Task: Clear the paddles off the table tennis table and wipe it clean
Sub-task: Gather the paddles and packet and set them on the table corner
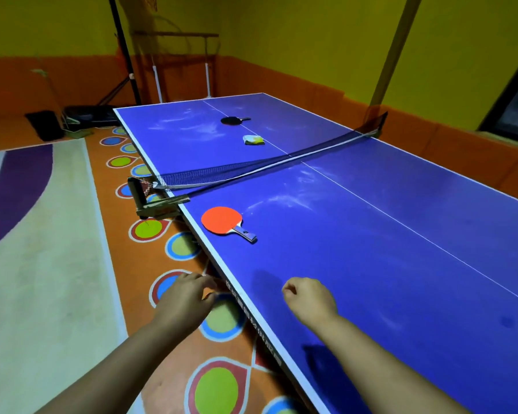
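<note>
Left hand (pixel 189 294): hangs just off the near left edge of the blue table tennis counter (pixel 386 279), over the orange floor with painted green-and-blue circles (pixel 150 230); its fingers are relaxed and slightly bent, and it holds nothing. Right hand (pixel 308 297): above the counter, close to that same edge, fingers curled into an empty fist. We note the round red-faced paddle with a wooden handle (pixel 222 221) lying flat ahead of both hands, near the left edge on our side of the sagging dark net (pixel 251 168). Beyond the net, a black paddle (pixel 232 120) lies by the white centre line. A folded white-and-yellow cloth (pixel 253 140) sits between it and the net. We record pale chalky smears (pixel 281 201) on both halves.
</note>
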### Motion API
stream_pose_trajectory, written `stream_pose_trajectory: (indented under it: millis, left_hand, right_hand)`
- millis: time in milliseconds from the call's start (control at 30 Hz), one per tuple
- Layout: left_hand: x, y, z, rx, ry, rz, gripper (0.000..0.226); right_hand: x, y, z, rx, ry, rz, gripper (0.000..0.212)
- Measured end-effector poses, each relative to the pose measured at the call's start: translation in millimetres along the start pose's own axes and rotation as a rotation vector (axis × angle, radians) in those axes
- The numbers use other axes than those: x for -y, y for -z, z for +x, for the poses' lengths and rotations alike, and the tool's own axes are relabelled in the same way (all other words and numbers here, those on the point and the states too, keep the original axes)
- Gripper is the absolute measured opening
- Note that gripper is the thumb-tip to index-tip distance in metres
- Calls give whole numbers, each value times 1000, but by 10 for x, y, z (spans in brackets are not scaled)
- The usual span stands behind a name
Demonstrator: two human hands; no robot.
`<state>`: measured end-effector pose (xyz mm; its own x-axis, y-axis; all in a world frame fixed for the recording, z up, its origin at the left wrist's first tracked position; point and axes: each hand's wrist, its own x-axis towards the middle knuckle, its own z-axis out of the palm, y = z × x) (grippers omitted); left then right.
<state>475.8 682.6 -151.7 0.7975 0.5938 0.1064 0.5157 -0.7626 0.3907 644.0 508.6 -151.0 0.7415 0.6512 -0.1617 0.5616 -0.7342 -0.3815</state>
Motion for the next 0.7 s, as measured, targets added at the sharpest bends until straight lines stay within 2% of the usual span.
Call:
stream_pose_trajectory:
  millis: [233, 433, 700]
  left_hand:
    - [458, -238, 1199, 66, 33, -53, 22]
    - [933, -612, 2372, 183, 37, -117, 29]
    - [1571, -985, 3672, 316, 52, -108, 40]
  right_hand:
    - [259, -74, 1250, 66, 24, 6, 25]
    - [521, -254, 2301, 90, -97, -9, 25]
    - [805, -744, 3434, 266, -230, -56, 46]
